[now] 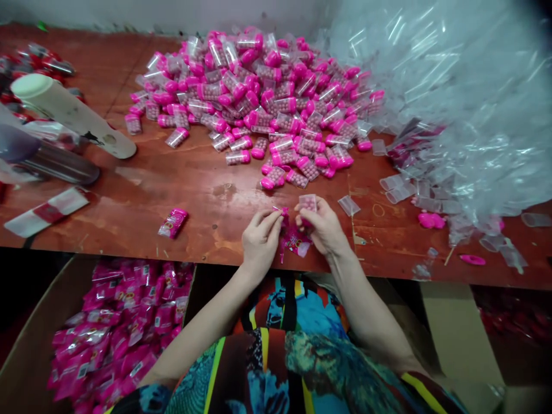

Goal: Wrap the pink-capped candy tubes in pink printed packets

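**Two hands work a pink wrapper and a small candy vial at the table edge**

I see both hands close together at the near edge of a brown table (194,190). The left hand (260,240) pinches the top of a pink wrapper (295,241) between thumb and fingers. The right hand (324,229) is closed around a small clear vial (307,203) of pink beads, holding it upright just above the wrapper. The wrapper hangs between the two hands, touching both.

Beyond the hands, a big pile of vials (263,98) with pink caps covers the middle of the table. To the right lies a heap of clear film (452,86). One wrapped packet (173,222) rests alone on the table, left of the hands. Below the table edge on the left, a box (26,351) holds many pink packets (116,328). A cream tube (69,112) lies at far left.
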`<state>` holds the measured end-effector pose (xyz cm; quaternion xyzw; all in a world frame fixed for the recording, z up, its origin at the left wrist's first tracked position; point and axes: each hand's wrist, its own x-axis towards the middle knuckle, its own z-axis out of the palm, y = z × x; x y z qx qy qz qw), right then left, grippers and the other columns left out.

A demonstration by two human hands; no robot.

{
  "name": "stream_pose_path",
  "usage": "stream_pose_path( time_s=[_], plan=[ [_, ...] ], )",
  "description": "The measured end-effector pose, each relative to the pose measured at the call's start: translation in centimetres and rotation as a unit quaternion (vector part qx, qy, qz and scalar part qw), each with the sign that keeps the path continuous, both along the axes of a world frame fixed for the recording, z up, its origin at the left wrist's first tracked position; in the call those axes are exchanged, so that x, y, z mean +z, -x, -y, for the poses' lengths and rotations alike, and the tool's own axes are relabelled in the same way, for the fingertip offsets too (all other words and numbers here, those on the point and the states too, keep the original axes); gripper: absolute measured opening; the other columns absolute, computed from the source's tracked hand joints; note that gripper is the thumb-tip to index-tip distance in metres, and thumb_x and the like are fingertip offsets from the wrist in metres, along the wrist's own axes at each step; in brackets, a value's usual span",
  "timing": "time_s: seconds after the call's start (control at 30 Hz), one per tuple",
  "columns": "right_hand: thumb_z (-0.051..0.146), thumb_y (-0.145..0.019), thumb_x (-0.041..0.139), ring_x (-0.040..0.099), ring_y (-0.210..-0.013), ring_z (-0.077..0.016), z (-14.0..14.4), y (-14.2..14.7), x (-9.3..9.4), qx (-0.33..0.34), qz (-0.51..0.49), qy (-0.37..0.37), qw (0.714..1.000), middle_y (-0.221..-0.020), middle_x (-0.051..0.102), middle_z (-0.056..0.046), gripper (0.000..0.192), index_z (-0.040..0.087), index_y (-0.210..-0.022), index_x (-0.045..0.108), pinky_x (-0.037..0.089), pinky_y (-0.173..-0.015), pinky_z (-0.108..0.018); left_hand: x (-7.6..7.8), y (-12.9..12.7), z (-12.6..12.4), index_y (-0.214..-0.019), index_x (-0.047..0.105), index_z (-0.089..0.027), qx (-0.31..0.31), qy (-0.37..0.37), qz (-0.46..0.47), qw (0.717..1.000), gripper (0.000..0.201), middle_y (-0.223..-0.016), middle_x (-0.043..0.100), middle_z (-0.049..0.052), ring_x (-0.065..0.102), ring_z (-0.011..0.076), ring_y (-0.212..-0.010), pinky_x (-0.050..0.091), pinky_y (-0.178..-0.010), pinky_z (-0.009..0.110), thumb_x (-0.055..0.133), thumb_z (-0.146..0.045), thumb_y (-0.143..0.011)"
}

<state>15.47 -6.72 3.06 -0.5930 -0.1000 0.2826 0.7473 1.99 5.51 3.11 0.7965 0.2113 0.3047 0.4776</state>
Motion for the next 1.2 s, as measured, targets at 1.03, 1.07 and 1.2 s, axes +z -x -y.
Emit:
stream_pose_path(
  time_s=[1.03,1.07,1.2],
  plan=[
    [0.069,-0.085,0.1,0.076,-0.061,-0.0172,8.6,2.8,0.3,-0.079,0.051,0.048,0.994,-0.104,0.09,-0.005,0.058,0.029,-0.126,0.088,0.046,-0.04,-0.022,2.6,-1.6,0.9,-0.071,0.062,-0.017,-0.078,0.626,-0.032,0.775,0.045,-0.06,0.053,-0.005,0.034,0.0028,-0.043,0.023,-0.046,0.021,0.094,-0.032,-0.098],
    [0.068,-0.087,0.099,0.077,-0.066,-0.0181,8.6,3.1,0.3,-0.071,0.058,0.046,0.995,-0.112,0.09,-0.006,0.056,0.03,-0.127,0.089,0.05,-0.042,-0.024,2.5,-1.7,1.1,-0.071,0.062,-0.017,-0.08,0.63,-0.034,0.771,0.044,-0.059,0.053,-0.005,0.035,0.0034,-0.043,0.025,-0.046,0.021,0.093,-0.031,-0.099],
    [0.064,-0.096,0.092,0.081,-0.088,-0.0233,7.6,4.9,0.3,-0.014,0.176,0.109,0.978,-0.136,0.086,-0.009,0.042,0.033,-0.126,0.093,0.07,-0.069,-0.039,2.6,-2.2,1.8,-0.072,0.065,-0.017,-0.062,0.651,-0.04,0.756,0.04,-0.053,0.055,-0.003,0.045,0.0072,-0.044,0.032,-0.047,0.022,0.088,-0.027,-0.103]
  ],
)
